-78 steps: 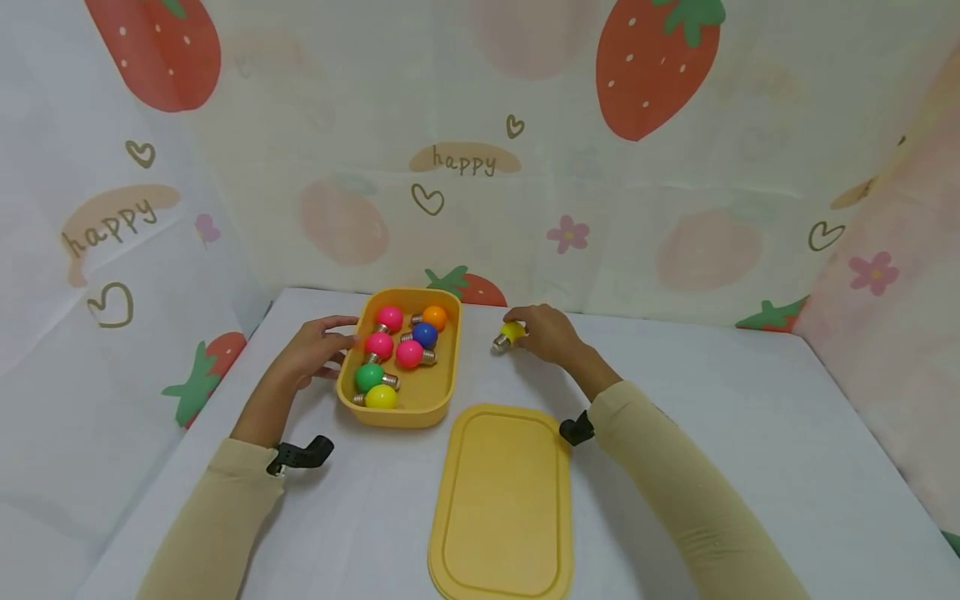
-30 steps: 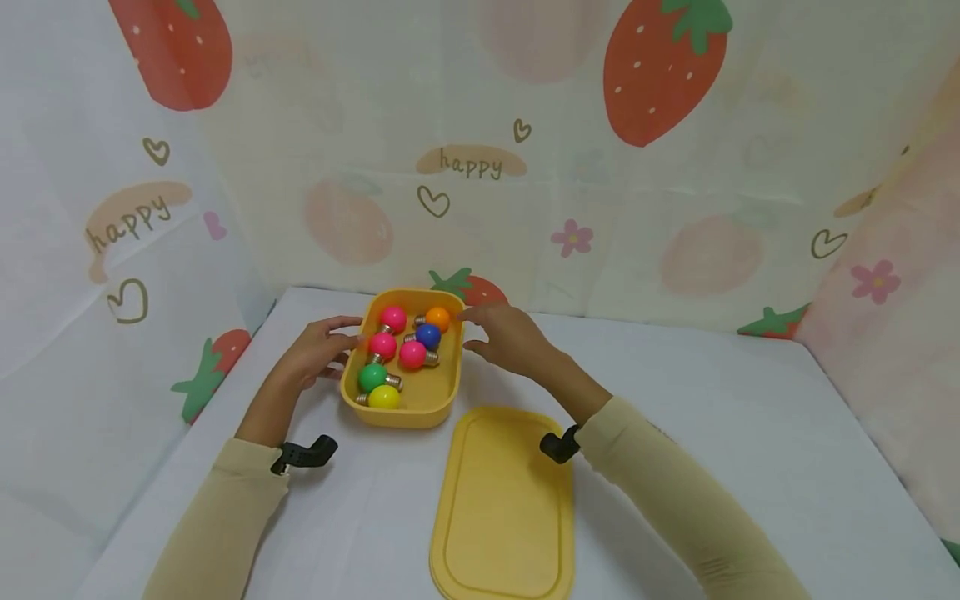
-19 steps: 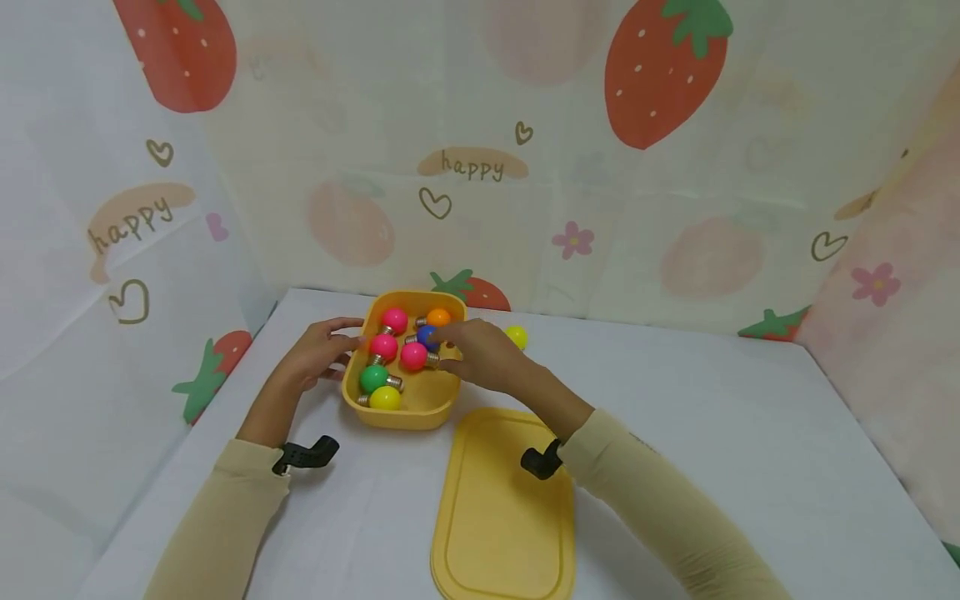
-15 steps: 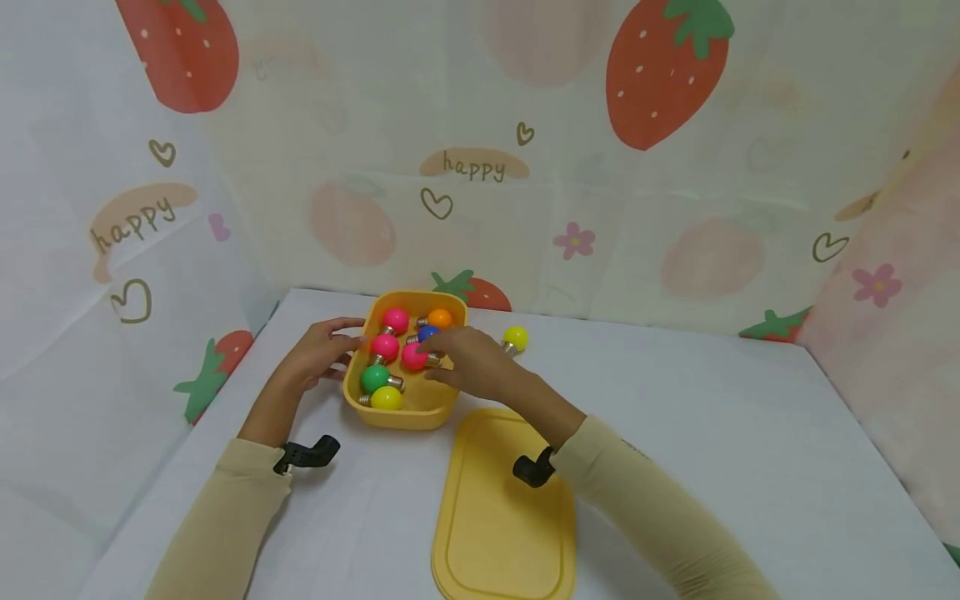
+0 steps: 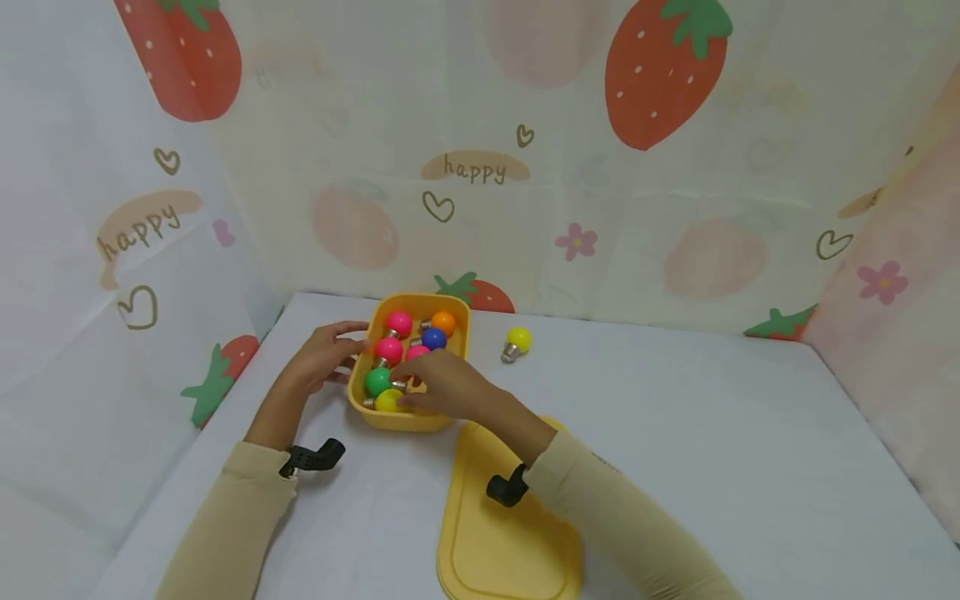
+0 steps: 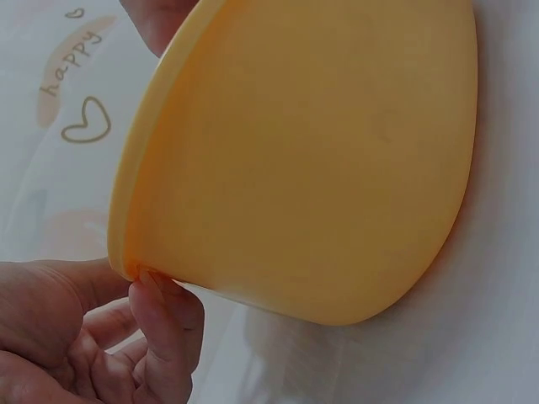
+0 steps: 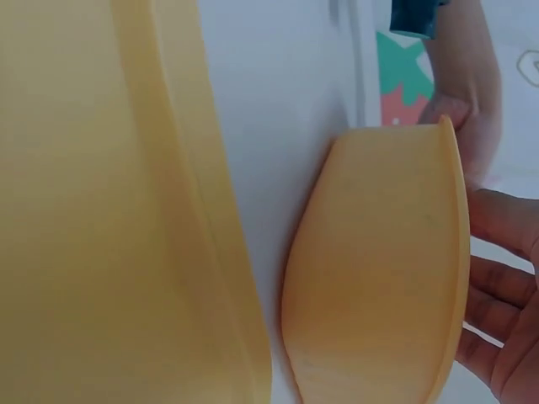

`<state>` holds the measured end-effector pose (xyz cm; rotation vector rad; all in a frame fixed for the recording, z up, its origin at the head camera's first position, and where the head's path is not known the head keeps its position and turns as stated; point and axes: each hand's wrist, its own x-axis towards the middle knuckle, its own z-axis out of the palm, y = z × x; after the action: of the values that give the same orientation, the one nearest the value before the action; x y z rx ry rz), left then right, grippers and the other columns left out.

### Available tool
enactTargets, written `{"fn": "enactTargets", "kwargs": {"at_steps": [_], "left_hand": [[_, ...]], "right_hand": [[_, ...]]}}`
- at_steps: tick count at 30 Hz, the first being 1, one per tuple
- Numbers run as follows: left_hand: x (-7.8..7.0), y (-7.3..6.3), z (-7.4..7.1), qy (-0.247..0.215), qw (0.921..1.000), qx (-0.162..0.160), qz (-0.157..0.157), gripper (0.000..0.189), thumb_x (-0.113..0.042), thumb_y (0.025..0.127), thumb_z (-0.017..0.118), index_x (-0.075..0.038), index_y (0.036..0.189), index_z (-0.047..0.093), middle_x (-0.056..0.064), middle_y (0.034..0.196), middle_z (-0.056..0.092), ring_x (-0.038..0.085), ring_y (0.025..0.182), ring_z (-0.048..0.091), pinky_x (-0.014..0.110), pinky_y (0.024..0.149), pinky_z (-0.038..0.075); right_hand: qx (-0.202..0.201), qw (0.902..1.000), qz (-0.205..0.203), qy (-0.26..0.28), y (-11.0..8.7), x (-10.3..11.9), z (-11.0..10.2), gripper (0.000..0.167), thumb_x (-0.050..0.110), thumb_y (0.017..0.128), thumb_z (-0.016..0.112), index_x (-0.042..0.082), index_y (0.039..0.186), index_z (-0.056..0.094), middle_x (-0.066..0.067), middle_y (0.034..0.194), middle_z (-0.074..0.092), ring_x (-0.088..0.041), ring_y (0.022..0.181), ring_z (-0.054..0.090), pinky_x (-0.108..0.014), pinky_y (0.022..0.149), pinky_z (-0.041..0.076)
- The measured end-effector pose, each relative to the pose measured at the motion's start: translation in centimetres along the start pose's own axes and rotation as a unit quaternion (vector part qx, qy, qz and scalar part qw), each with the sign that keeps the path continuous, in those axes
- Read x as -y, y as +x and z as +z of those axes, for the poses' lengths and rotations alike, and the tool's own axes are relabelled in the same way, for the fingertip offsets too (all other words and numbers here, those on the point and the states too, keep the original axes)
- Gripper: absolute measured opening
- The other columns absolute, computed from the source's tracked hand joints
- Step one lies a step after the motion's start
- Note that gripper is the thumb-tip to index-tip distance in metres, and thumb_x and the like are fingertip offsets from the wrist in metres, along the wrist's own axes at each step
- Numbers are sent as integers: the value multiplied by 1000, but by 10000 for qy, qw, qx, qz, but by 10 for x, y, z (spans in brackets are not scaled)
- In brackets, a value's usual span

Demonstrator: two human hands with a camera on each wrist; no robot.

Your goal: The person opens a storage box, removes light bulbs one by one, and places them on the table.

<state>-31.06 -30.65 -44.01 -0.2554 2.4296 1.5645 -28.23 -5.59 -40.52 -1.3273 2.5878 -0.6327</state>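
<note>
A yellow plastic box [image 5: 467,333] stands on the table, holding several small coloured light bulbs, such as a green bulb [image 5: 377,382] and a yellow bulb [image 5: 387,402]. My left hand [image 5: 318,358] pinches its left rim, thumb below the lip in the left wrist view. My right hand [image 5: 448,385] reaches over the right rim into the box. Its thumb and fingers are spread around the screw base of the green bulb and beside the yellow one; no grip is visible. Part of a pink bulb [image 5: 417,354] is hidden behind that hand. Another yellow bulb [image 5: 518,340] lies on the table to the right.
A flat yellow lid [image 5: 480,500] lies in front of the box, under the right forearm. A black wrist camera [image 5: 507,488] hangs over it. Patterned cloth walls rise behind and at both sides of the white table [image 5: 712,417].
My right hand has let go of the yellow bulb right of the box. It has moved left over the rim, then toward the box's near end. My left hand stays at the rim.
</note>
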Motion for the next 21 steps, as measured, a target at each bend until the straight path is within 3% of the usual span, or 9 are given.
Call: {"fn": "enactTargets", "kwargs": {"at_steps": [15,21], "left_hand": [[-1,-4,1,-41,10000,-43,-10,59,-28,103,59,-16,157,39,21,142,55,26,94,65,32,76,60],[0,-2,2,-22,10000,-64,-4,59,-29,102,59,-17,157,39,20,142,55,26,96,65,33,76,60]], "right_hand": [[54,9994,-320,-148,8,-2,13,31,22,91,78,13,120,75,5,104,74,-12,92,65,-11,76,49],[122,9995,-275,-134,11,-3,15,31,22,91,77,13,121,75,6,99,73,-9,88,63,-11,75,48]]}}
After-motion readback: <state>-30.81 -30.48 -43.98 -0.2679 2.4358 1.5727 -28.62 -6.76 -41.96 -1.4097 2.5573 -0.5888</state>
